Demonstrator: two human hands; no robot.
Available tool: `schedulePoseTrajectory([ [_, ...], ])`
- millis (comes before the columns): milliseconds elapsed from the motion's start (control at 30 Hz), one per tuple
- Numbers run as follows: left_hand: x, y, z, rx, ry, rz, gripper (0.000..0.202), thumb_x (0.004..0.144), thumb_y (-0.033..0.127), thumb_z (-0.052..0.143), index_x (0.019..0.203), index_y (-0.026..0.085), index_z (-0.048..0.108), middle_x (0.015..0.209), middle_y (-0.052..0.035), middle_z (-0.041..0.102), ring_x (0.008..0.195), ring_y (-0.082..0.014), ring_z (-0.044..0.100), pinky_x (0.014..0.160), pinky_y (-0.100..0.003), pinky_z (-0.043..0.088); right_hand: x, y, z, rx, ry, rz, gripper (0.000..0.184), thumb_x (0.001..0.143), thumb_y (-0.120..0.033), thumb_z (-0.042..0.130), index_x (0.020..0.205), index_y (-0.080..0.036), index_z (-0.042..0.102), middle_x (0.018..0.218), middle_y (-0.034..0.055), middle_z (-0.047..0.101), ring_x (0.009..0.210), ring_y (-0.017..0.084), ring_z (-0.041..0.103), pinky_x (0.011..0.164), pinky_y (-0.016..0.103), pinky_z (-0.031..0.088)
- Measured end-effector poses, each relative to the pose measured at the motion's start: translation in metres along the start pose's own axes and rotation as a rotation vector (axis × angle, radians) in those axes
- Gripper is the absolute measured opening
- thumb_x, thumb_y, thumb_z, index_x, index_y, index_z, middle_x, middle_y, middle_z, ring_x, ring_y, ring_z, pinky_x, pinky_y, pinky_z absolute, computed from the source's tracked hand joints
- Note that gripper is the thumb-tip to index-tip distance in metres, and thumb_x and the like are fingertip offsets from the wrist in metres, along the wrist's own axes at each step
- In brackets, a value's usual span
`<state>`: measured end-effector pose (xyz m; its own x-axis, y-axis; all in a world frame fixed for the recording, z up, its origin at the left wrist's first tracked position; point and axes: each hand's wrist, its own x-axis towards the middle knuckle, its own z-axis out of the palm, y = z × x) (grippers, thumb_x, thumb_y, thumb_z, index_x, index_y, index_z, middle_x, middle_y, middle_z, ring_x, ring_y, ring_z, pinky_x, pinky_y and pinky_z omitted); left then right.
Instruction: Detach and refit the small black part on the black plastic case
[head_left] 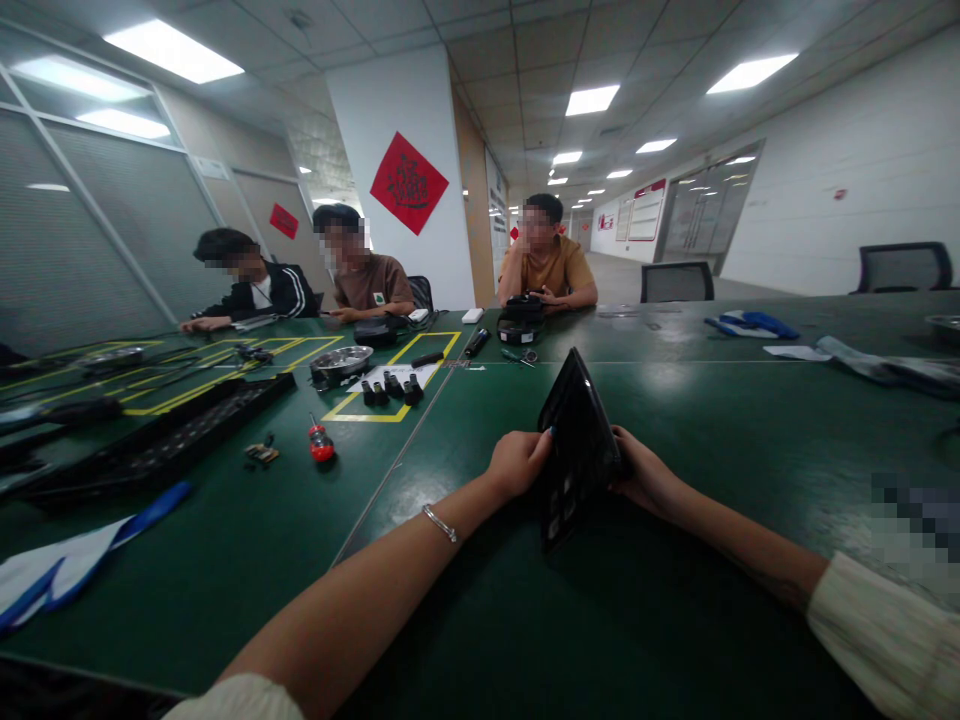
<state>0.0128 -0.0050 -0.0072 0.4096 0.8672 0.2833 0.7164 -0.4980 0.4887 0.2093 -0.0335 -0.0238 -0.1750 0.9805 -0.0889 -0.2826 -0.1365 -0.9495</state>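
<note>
A black tablet (576, 450) is held up on edge above the green table, tilted so that its dark face shows at a slant. Faint icon-like shapes are visible low on that face. My left hand (521, 462) grips its left side, the thumb lying against the front. On the opposite side, my right hand (641, 475) is closed around the edge, with most of its fingers hidden behind the tablet. A silver bracelet (440, 522) circles my left wrist.
On the green table (450, 640) lie a red screwdriver (321, 443), a long black tray (172, 440), several black cylinders (391, 387), a metal bowl (341, 366) and blue-white gloves (82, 560). Three people sit across the table; a black case (520, 320) stands before one person.
</note>
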Motion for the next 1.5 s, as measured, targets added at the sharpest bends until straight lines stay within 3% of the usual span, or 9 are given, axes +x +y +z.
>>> schedulePoseTrajectory([
  [200,-0.0021,0.0026,-0.0035,0.093,0.015,0.070,0.044,0.089,0.039,0.026,0.065,0.016,0.054,0.061,-0.0011,0.052,0.059,-0.0135,0.048,0.055,-0.023,0.029,-0.0022,-0.0027,0.0027,0.009,-0.002,0.007,0.017,0.081,-0.032,0.047,0.096,-0.024,0.048,0.075,-0.0008,0.057,0.055,0.013,0.054,0.040,0.022,0.041],
  [333,-0.0033,0.0029,-0.0044,0.128,0.019,0.089,0.041,0.089,0.038,0.025,0.070,0.018,0.054,0.065,-0.0020,0.056,0.064,-0.0152,0.051,0.058,-0.024,0.031,-0.0032,-0.0038,0.0038,0.001,0.006,0.003,0.018,0.081,-0.033,0.048,0.096,-0.024,0.048,0.074,-0.0011,0.057,0.054,0.012,0.054,0.040,0.022,0.041],
  [500,-0.0026,0.0028,-0.0041,0.077,0.003,0.028,0.053,0.092,0.043,0.014,0.067,0.018,0.054,0.061,-0.0014,0.053,0.058,-0.0140,0.049,0.055,-0.024,0.029,-0.0028,-0.0027,0.0027,0.006,-0.004,0.012,0.018,0.081,-0.033,0.048,0.097,-0.025,0.048,0.075,-0.0008,0.057,0.054,0.013,0.054,0.040,0.022,0.041],
  [767,-0.0024,0.0011,-0.0038,0.044,0.016,0.094,0.042,0.090,0.040,0.023,0.066,0.017,0.049,0.061,-0.0006,0.051,0.060,-0.0133,0.049,0.056,-0.023,0.030,-0.0043,-0.0056,0.0060,0.041,0.035,0.035,0.015,0.083,-0.027,0.043,0.096,-0.024,0.049,0.081,0.0005,0.058,0.062,0.014,0.057,0.047,0.025,0.047],
  [1100,-0.0028,0.0023,-0.0060,0.048,-0.018,0.092,0.038,0.089,0.035,0.023,0.075,0.018,0.054,0.069,-0.0022,0.057,0.068,-0.0157,0.053,0.062,-0.024,0.034,-0.0027,-0.0043,0.0032,0.009,0.023,0.025,0.015,0.084,-0.029,0.043,0.097,-0.024,0.049,0.078,-0.0001,0.057,0.060,0.013,0.056,0.046,0.024,0.046],
  [1333,-0.0019,0.0043,-0.0048,0.093,-0.045,0.011,0.053,0.090,0.042,0.016,0.059,0.017,0.051,0.056,-0.0015,0.049,0.056,-0.0136,0.048,0.053,-0.025,0.027,-0.0011,-0.0029,0.0031,-0.001,0.028,0.024,0.017,0.081,-0.032,0.045,0.097,-0.025,0.048,0.075,-0.0009,0.057,0.054,0.012,0.054,0.040,0.021,0.041],
  [1400,-0.0028,0.0056,-0.0047,0.125,-0.017,0.002,0.050,0.091,0.042,0.018,0.064,0.017,0.052,0.059,-0.0018,0.052,0.059,-0.0142,0.050,0.054,-0.025,0.028,-0.0013,-0.0028,0.0033,0.004,0.029,0.027,0.016,0.082,-0.031,0.045,0.096,-0.025,0.048,0.075,-0.0011,0.057,0.054,0.012,0.054,0.040,0.022,0.042],
  [1500,-0.0049,0.0074,-0.0055,0.180,0.034,0.008,0.037,0.091,0.039,0.023,0.086,0.019,0.054,0.069,-0.0022,0.059,0.066,-0.0158,0.055,0.057,-0.025,0.031,-0.0026,-0.0036,0.0042,-0.003,0.027,0.023,0.016,0.082,-0.031,0.045,0.097,-0.025,0.049,0.075,-0.0011,0.057,0.056,0.013,0.055,0.041,0.022,0.043],
])
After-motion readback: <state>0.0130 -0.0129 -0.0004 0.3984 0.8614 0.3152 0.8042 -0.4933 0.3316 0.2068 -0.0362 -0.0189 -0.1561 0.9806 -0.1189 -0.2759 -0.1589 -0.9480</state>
